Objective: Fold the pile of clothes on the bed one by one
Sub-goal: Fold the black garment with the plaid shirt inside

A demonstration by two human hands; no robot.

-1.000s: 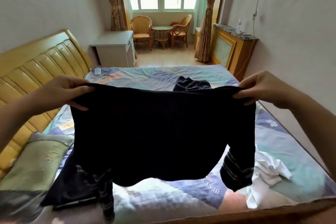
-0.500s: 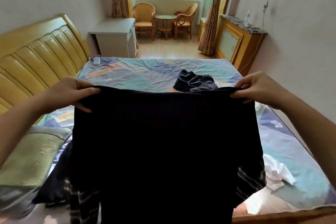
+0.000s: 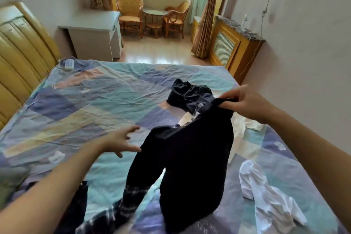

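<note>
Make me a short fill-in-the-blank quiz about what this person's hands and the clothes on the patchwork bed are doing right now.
1. The dark navy sweater with striped cuffs hangs from the person's ____ hand only.
2. The left hand has its fingers ____ and holds nothing.
3. The crumpled garment lying on the pastel patchwork bedsheet beneath the right hand is ____ in colour.

Missing words: right; spread; white

The right hand point(image 3: 248, 103) is raised, fingers pinched closed on dark cloth. The left hand point(image 3: 121, 141) reaches forward lower down, fingers spread, gripping nothing.
</note>
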